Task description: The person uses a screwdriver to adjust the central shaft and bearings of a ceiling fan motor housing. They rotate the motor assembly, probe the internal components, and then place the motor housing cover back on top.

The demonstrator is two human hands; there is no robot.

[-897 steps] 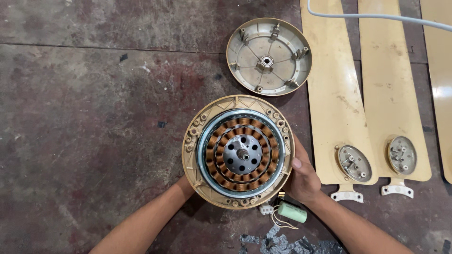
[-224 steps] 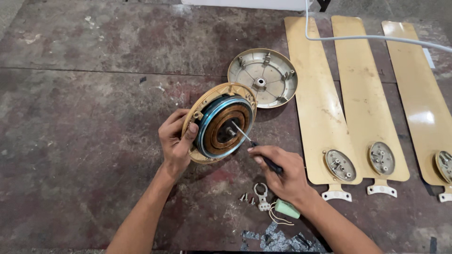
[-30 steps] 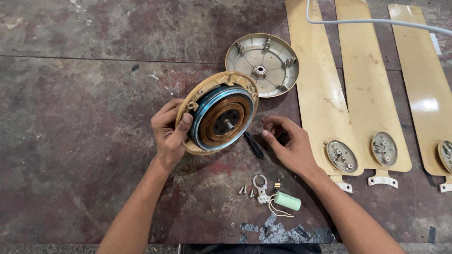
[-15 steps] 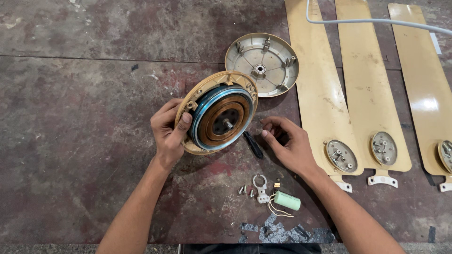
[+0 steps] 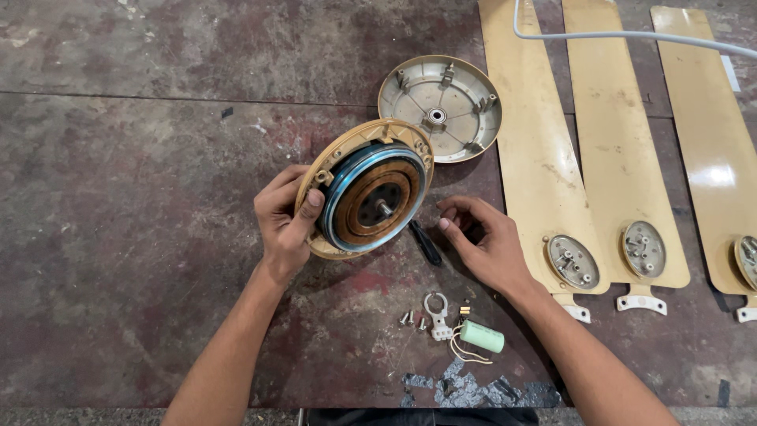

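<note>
While the left hand (image 5: pixel 285 221) grips the tilted fan motor (image 5: pixel 367 189), shaft facing right, the right hand (image 5: pixel 485 244) rests spread.

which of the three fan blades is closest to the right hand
The leftmost fan blade, beside the round cover; the right hand lies right against its edge.

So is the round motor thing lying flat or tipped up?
Tipped up. The motor housing stands on its edge on the table, the left hand gripping its rim, its open face toward the camera.
</note>
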